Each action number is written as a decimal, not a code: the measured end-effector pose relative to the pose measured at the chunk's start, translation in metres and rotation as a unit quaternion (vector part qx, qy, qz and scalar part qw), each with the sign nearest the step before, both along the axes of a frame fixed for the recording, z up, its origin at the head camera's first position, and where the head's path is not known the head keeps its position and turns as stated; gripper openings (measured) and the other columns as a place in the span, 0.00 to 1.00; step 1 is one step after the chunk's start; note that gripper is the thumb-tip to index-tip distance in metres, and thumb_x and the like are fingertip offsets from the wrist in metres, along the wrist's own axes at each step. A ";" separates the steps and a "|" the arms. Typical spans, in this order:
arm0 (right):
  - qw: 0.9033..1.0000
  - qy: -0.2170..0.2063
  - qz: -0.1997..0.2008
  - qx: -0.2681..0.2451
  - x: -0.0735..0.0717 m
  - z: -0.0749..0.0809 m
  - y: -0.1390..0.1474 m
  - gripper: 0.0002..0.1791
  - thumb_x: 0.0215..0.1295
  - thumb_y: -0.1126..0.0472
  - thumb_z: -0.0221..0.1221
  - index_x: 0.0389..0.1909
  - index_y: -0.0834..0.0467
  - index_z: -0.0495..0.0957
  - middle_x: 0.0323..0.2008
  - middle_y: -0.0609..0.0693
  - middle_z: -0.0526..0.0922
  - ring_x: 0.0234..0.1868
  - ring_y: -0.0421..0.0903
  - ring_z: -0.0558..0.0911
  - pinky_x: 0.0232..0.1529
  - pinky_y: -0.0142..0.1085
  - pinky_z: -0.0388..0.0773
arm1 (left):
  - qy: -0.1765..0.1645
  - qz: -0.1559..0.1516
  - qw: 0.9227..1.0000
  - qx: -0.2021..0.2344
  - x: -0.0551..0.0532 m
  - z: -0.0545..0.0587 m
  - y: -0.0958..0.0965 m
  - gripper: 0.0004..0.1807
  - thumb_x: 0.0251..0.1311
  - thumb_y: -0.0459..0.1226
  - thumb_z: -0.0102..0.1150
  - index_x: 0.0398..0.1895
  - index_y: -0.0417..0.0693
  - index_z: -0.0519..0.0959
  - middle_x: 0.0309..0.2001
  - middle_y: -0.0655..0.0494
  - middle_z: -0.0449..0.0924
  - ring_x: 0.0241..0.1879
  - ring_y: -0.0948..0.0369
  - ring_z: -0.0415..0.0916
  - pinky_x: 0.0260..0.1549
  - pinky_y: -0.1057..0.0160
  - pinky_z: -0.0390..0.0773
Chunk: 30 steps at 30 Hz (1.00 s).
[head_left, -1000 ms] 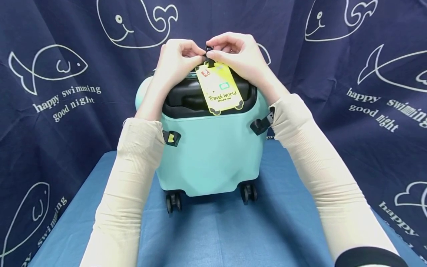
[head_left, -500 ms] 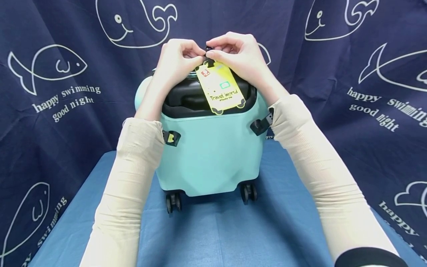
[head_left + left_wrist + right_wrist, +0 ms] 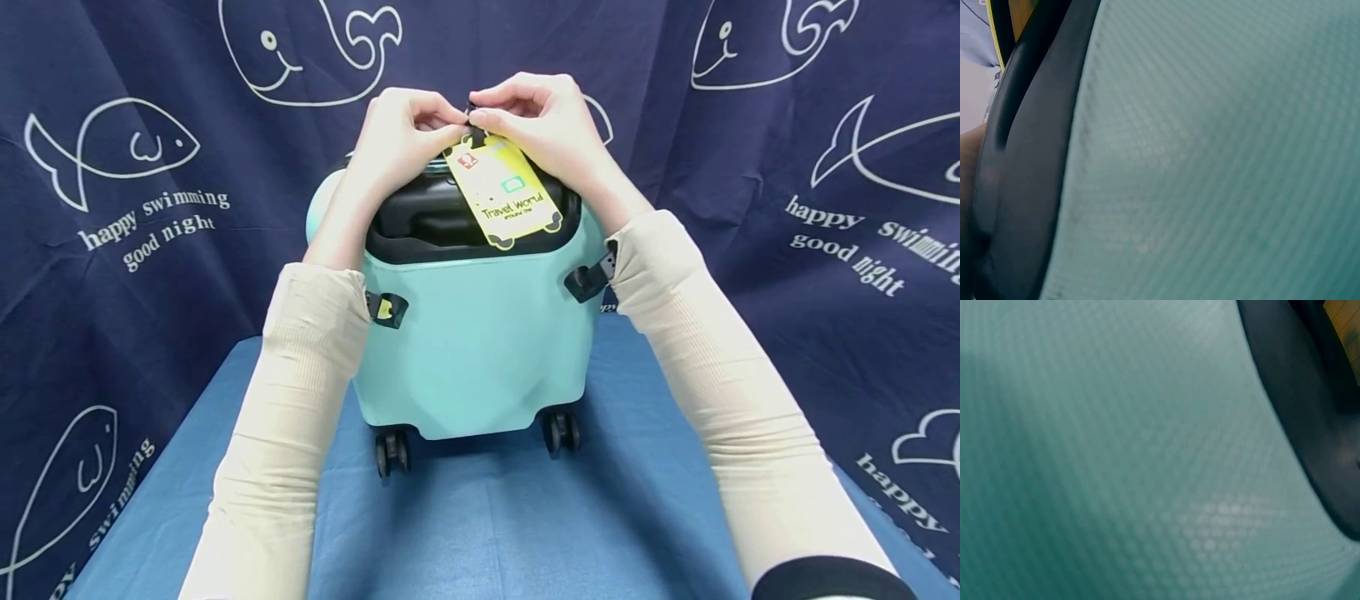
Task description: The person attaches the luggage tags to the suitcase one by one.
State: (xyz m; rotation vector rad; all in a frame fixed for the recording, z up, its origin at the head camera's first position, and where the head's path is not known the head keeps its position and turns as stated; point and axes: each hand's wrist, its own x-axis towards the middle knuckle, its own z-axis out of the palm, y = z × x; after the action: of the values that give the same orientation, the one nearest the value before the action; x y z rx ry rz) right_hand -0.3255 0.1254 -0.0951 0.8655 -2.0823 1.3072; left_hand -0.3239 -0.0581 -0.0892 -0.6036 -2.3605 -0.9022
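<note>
A turquoise suitcase (image 3: 476, 350) with a black top panel stands upright on its wheels in the head view. Above its top, my left hand (image 3: 397, 142) and right hand (image 3: 551, 125) meet fingertip to fingertip. Both pinch the short black strap (image 3: 476, 133) of a yellow luggage tag (image 3: 510, 196), whose printing includes "Travel World". The tag hangs slanted over the black panel, lower end toward the right. Fingers partly hide the strap. Textured suitcase shell (image 3: 1210, 156) fills most of the left wrist view; the right wrist view likewise shows mainly the shell (image 3: 1116, 456).
Blue cloth (image 3: 480, 533) covers the table under the suitcase wheels (image 3: 561, 432). Behind hangs a navy curtain (image 3: 127, 292) with white whale and fish drawings. Black wrist-camera straps show at the left cuff (image 3: 386, 310) and right cuff (image 3: 588, 279).
The tag's lower end has swung a little to the right. Both hands keep their pinch at the strap, and less of its black top end shows between the fingertips.
</note>
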 end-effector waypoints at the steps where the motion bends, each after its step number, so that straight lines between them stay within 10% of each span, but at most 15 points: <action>1: 1.000 0.000 0.001 0.003 0.000 0.000 0.000 0.15 0.56 0.59 0.66 0.43 0.60 0.84 0.35 0.42 0.85 0.29 0.37 0.79 0.33 0.25 0.71 | -0.002 0.001 1.000 0.001 0.000 0.000 0.000 0.11 0.57 0.42 0.62 0.40 0.50 0.85 0.31 0.63 0.83 0.28 0.73 0.74 0.32 0.76 0.69; 30: 0.999 -0.031 -0.006 0.019 -0.003 0.003 -0.003 0.13 0.59 0.58 0.63 0.41 0.62 0.83 0.27 0.41 0.81 0.24 0.37 0.75 0.30 0.26 0.69 | -0.069 -0.030 0.994 0.076 0.001 0.002 -0.004 0.18 0.55 0.38 0.64 0.50 0.47 0.76 0.42 0.55 0.85 0.41 0.69 0.80 0.42 0.73 0.70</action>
State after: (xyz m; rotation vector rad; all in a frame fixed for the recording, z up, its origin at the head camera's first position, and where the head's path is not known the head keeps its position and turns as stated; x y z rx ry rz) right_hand -0.3285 0.1226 -0.0920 0.8356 -2.1635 1.3081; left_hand -0.3229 -0.0622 -0.0870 -0.5682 -2.3775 -1.1737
